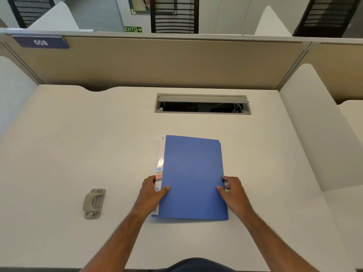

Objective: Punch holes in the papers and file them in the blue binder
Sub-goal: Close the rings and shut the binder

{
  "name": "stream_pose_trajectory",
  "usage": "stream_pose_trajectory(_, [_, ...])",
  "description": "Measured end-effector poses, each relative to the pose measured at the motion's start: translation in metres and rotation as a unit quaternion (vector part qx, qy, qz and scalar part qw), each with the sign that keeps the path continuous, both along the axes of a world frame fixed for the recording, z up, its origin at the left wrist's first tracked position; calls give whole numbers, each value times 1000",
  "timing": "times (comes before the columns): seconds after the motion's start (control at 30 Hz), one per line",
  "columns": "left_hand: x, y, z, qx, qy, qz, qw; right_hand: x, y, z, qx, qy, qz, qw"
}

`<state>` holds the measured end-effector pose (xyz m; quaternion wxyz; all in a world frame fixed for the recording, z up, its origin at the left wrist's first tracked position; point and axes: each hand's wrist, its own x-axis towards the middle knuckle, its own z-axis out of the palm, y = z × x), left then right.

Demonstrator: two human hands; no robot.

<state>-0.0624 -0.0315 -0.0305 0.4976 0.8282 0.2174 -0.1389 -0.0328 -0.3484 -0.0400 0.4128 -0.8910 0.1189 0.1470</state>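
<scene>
Between both hands lay the blue binder (193, 177), closed on the worktop (78, 144) — long axis running away from the person. Left hand (152, 190) pinched its spine edge, right hand (232, 190) its opening edge (nearer for lifting the cover); the hole punch (93, 203) sat well left.

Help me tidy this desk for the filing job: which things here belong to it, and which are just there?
Belongs to the job:
blue binder, closed, held by left hand and right hand
hole punch

Just there:
cable hatch, open
number plate
</scene>
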Motion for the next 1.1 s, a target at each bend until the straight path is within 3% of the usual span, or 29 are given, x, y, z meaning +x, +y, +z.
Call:
stream_pose_trajectory(0.13, [-6, 13, -7, 0, 7, 3, 1000, -5, 9, -5, -18, -2, 26, 999])
stream_pose_trajectory(0.2, [-7, 15, -7, 5, 0, -4, 1000, -7, 11, -5, -74, -26, 58, 995])
stream_pose_trajectory(0.27, [-7, 14, -6, 76, -34, -22, 996, -10, 16, -3, -159, -67, 110, 979])
stream_pose_trajectory(0.4, [-1, 11, -4, 257, -152, -147, 943, -8, 30, 0, -243, -143, 172, 944])
stream_pose_trajectory(0.57, [19, 9, -13, 344, -173, -265, 884, 7, 43, 0, -290, -158, 238, 913])
stream_pose_trajectory(0.8, [30, 6, -16, 334, -159, -296, 880, 10, 45, -2, -277, -122, 268, 915])
stream_pose_trajectory(1.1, [21, 15, -19, 338, -158, -276, 886, 1, 44, -2, -262, -153, 259, 917])
